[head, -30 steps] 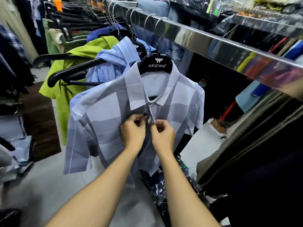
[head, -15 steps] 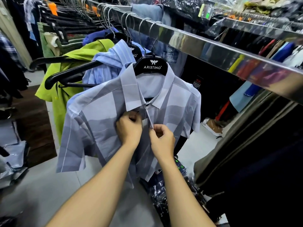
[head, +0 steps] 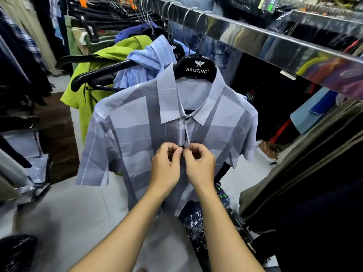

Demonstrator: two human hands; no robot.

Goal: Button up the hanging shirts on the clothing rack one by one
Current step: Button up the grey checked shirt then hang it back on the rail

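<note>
Two hands meet at the placket of the grey shirt, which hangs on a black hanger from the steel rail above and beyond them. The left hand has its fingers curled and pinches the left edge of the placket; the right hand pinches the right edge, thumb and forefinger tips nearly touching the left's. Above the hands the front lies closed up to the collar, so the upper buttons look done. The step in hand appears to be an upper-middle button; the button itself is too small to make out. Below the hands the front is hidden by the wrists, so how many remain I cannot tell. Next, the button probably has to be pushed fully through its hole, then both hands drop to the next pair down. Left of the hands wait a blue shirt and a green shirt.
</note>
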